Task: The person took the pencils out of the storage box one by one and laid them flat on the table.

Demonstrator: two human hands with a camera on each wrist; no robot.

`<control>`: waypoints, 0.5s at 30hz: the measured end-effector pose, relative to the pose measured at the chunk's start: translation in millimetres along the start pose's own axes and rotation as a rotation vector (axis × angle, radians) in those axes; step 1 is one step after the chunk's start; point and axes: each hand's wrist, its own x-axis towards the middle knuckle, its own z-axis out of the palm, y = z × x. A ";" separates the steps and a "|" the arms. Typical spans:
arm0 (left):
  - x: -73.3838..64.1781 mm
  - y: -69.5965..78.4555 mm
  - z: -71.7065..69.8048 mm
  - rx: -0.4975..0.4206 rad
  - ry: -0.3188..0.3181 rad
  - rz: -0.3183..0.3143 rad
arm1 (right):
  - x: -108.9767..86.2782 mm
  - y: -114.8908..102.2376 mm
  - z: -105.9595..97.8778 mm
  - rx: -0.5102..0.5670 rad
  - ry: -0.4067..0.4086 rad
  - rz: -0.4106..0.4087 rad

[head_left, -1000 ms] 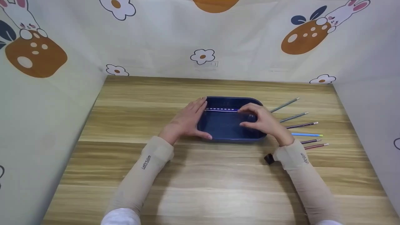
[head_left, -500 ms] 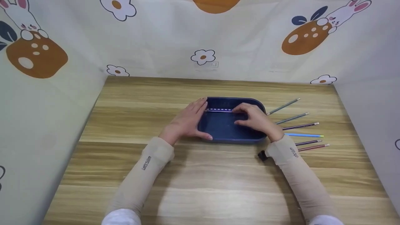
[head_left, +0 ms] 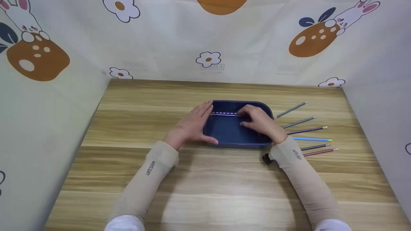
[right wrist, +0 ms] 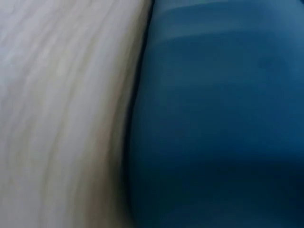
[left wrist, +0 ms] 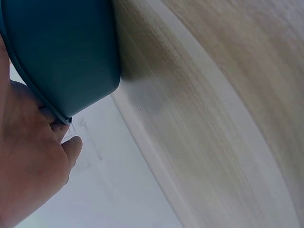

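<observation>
A dark blue rectangular tray with rounded corners sits on the table. My left hand holds its left end, fingers at the far corner and thumb on the front rim. In the left wrist view the fingers curl over the rim of the tray. Along the tray's far inner side lie slim patterned pencils, one white-dashed; their exact number is unclear. My right hand is inside the tray, fingertips touching the pencils' right part and thumb apart. The right wrist view shows only the blurred tray, no hand.
Several pencils fan out on the wooden table right of the tray, including a green one, a light blue one and a red one. Patterned cloth walls enclose the table's back and sides.
My right hand has slid left along the pencils inside the tray, its forearm following and uncovering more of the pencils on the table. The left hand and tray stay about where they were.
</observation>
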 end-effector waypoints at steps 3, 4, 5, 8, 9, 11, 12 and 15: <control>0.5 -0.8 0.4 0.000 -0.007 0.003 | 0.8 -0.2 0.8 -0.017 -0.009 0.014; 0.6 -0.9 0.3 -0.001 -0.008 0.004 | 1.0 -0.1 1.1 -0.020 -0.015 0.023; 0.8 -0.8 0.1 0.002 -0.010 0.003 | 1.5 0.0 1.4 -0.020 -0.020 0.032; 1.1 -0.4 -0.5 -0.004 -0.008 0.005 | 2.9 0.6 2.1 -0.013 -0.025 0.053; 1.1 -0.4 -0.6 -0.004 -0.006 0.007 | 3.3 0.8 2.2 -0.013 -0.028 0.060; 0.8 -0.3 -0.6 -0.002 -0.001 0.011 | 4.1 1.3 2.5 -0.016 -0.034 0.068; 0.5 -0.3 -0.6 -0.003 0.000 0.011 | 4.4 1.5 2.5 -0.019 -0.037 0.070; 0.2 -0.1 -0.7 -0.006 -0.004 0.005 | 4.5 2.3 2.5 -0.033 -0.043 0.070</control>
